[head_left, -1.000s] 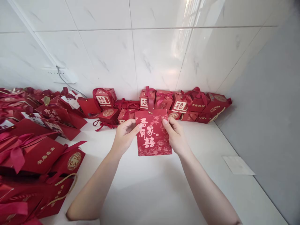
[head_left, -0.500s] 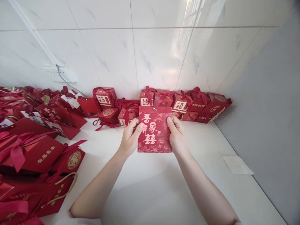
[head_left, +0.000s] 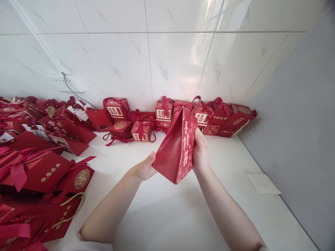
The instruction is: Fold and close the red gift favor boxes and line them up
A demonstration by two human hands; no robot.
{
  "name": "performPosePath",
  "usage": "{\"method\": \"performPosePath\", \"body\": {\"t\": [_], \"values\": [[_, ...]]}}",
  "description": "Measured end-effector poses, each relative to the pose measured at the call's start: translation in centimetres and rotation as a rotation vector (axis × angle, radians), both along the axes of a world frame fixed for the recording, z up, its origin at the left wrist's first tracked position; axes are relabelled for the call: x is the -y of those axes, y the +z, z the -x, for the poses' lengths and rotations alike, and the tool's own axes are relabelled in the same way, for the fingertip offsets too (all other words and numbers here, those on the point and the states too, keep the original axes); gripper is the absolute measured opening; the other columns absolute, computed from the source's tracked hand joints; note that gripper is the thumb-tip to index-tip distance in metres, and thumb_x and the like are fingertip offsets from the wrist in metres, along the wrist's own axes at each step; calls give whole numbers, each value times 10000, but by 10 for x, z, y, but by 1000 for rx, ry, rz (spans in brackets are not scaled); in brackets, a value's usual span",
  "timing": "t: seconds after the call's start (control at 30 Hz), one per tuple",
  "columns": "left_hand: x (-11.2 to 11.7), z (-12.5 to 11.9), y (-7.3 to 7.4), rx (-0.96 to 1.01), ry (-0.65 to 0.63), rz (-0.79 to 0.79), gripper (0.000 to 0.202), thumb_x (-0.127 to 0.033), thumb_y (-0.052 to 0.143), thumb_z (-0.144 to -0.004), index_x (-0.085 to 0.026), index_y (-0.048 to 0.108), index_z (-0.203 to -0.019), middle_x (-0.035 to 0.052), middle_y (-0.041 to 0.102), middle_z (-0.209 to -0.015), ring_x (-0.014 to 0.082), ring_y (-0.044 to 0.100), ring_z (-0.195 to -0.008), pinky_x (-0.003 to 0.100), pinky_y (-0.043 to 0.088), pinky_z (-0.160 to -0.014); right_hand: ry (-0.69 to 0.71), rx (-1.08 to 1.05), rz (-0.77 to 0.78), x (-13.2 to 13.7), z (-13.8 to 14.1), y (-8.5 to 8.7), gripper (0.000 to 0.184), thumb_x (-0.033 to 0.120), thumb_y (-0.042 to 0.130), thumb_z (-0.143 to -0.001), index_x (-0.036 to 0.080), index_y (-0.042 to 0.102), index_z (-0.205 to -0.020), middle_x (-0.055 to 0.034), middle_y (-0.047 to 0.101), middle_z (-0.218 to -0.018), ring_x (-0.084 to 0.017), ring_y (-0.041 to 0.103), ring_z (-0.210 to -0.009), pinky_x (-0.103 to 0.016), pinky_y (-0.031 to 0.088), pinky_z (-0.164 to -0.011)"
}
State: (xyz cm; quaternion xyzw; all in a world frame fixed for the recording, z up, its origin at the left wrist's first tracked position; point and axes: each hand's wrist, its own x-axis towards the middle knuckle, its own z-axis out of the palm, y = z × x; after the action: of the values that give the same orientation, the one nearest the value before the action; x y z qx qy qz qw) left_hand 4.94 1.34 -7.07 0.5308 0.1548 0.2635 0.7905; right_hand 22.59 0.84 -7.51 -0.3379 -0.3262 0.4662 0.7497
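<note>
Between my hands, above the white tabletop, is a red gift box [head_left: 170, 153] of folded card, turned so one side faces me. Its side panel is plain red, tapering to a point at the top. White Chinese characters and pale flowers cover the panel on the right, and a ribbon loop rises from the top. My right hand [head_left: 201, 151] grips the printed panel's right edge, thumb near the top and fingers mostly hidden behind. At the lower left corner, my left hand [head_left: 145, 167] holds the box with its thumb raised; its other fingertips are partly hidden.
Small red boxes with bows [head_left: 141, 130] line the tiled wall. Many larger red boxes [head_left: 49, 174] crowd the left side. A white paper [head_left: 263, 183] lies at right beside a grey panel [head_left: 295, 122]. A cable runs from a wall socket [head_left: 68, 83].
The gift box has turned from its printed front facing me to its plain side, and stands opened out rather than flat. My left hand has moved lower, to its corner.
</note>
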Motion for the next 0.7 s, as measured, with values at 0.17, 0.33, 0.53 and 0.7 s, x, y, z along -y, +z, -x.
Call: {"method": "performPosePath", "body": {"t": [0.17, 0.33, 0.53, 0.7], "values": [[-6, 0, 3, -145, 306, -132, 907, -596, 736, -680, -380, 328, -1461, 94, 494, -1404, 327, 551, -1177, 434, 493, -907, 79, 272, -36, 2, 2, 4, 494, 605, 479, -923, 312, 506, -1319, -31, 527, -1379, -252, 473, -1288, -428, 435, -1030], [-12, -5, 3, -224, 525, -58, 848, -519, 686, -771, -400, 238, -1481, 85, 489, -1372, 256, 587, -1102, 481, 493, -932, 303, 434, -109, 11, 9, 11, 566, 592, 375, -974, 369, 308, -1490, 65, 299, -1556, -204, 268, -1439, -406, 276, -1174], [-12, -7, 7, -319, 554, -30, 833, -490, 711, -762, -379, 274, -1462, 99, 507, -1350, 240, 607, -1074, 486, 503, -928, 314, 476, -49, 10, 11, 6, 537, 480, 469, -974, 357, 346, -1481, 56, 470, -1454, -208, 410, -1361, -405, 306, -1167], [-12, -7, 8, -320, 584, -41, 836, -468, 734, -743, -378, 294, -1449, 99, 487, -1381, 224, 606, -1068, 447, 522, -898, 308, 435, -50, 9, 11, 7, 473, 474, 527, -946, 341, 490, -1398, 48, 532, -1398, -204, 448, -1332, -379, 317, -1155]]}}
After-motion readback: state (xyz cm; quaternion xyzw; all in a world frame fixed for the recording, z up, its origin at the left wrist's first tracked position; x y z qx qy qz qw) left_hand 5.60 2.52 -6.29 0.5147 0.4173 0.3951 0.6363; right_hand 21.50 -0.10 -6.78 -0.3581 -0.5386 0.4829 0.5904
